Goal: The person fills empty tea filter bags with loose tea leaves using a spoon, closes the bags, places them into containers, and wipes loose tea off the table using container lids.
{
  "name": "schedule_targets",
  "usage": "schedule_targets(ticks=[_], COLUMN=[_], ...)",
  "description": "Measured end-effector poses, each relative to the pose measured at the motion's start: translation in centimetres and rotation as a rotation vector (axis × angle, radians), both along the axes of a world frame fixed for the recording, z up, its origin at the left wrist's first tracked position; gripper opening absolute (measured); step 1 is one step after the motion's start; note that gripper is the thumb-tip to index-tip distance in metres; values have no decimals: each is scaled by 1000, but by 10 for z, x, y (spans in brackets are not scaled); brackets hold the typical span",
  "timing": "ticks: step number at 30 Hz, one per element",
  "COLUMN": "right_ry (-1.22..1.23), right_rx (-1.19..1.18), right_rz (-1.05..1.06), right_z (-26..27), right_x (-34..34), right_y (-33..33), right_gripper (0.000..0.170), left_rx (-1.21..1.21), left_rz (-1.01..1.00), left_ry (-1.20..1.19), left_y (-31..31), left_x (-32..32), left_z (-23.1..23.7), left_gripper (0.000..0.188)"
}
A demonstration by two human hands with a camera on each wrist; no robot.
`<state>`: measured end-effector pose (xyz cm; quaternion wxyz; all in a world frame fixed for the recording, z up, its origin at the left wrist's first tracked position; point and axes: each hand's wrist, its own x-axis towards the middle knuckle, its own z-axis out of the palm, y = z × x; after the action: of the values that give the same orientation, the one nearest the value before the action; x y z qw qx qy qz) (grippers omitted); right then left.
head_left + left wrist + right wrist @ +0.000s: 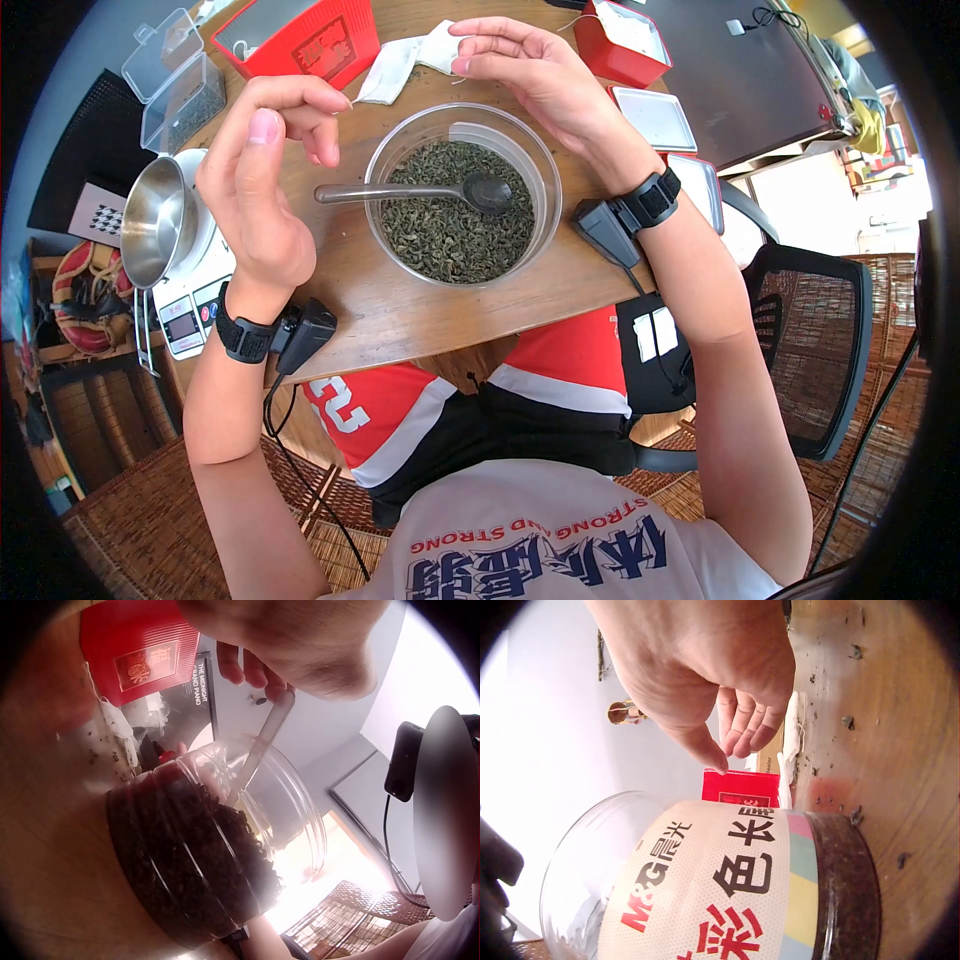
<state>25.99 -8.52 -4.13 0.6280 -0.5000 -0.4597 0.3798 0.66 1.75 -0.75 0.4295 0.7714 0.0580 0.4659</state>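
Note:
A clear plastic jar (553, 190) stands on the wooden table, partly filled with dark dried leaves (440, 240). Across its rim lies a metal spoon (487, 194), its handle pointing left. My left hand (255, 185) is raised left of the jar, fingers bent loosely with nothing in them. Beyond the jar, my right hand (545, 90) hovers with thumb and fingers apart, its fingertips close to a white pouch (437, 47). Another white pouch (388, 72) lies beside it, near the left fingertips. The right wrist view shows the jar's printed label (697, 877).
A red box (310, 45) stands at the back left, another red box (625, 45) at the back right. Left are a lidded clear container (180, 110) and a steel bowl (155, 225) on a kitchen scale (185, 325). White trays (655, 120) lie right. Leaf bits (847, 722) dot the table.

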Motion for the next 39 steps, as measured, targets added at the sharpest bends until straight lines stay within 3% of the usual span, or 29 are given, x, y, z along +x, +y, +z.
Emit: schedule_targets(ticks=[5,8,10,13,17,19,21,24,28,30,34,36,38,39], right_ry=[-39,-91,-240,-423,-700,-924,-786,-1031,-962,-882,-856,-388,-376,-365], right_rx=[-76,-27,-28,-6,-127,25,-28,63,75,-64,-4,43,100,150], right_rz=[14,-76,-206,-235,-159,-74,-17,-63,-120,-143,-227,-200,-148,-99], right_z=[8,12,17,10,0,-4,-11,-21,-16,-8,9,33,37,38], right_x=[-3,-3,-3,7,13,12,10,12,12,9,2,-12,-7,-5], right_y=[-5,-5,-8,-5,-3,-2,-2,4,3,-1,-4,-11,-10,-10], right_gripper=[41,32,27,25,29,27,28,31,32,34,35,19,22,25], left_rx=[4,-13,-27,-8,-27,-54,-52,-57,-57,-62,-82,-102,-108,-103], left_rz=[-5,5,-1,-20,-8,-16,-11,-10,-8,-3,-28,-44,-43,-38], left_ry=[-8,-5,-3,-11,15,27,40,65,73,75,47,29,34,35], left_y=[0,-2,-3,0,-2,-1,1,5,2,1,0,0,-2,-1], left_x=[0,0,0,0,1,2,2,-1,3,2,2,1,0,1], left_z=[0,1,1,-1,1,0,0,-3,-2,-2,-2,-2,-1,0], left_gripper=[45,44,44,44,45,46,47,48,50,50,44,40,22,22])
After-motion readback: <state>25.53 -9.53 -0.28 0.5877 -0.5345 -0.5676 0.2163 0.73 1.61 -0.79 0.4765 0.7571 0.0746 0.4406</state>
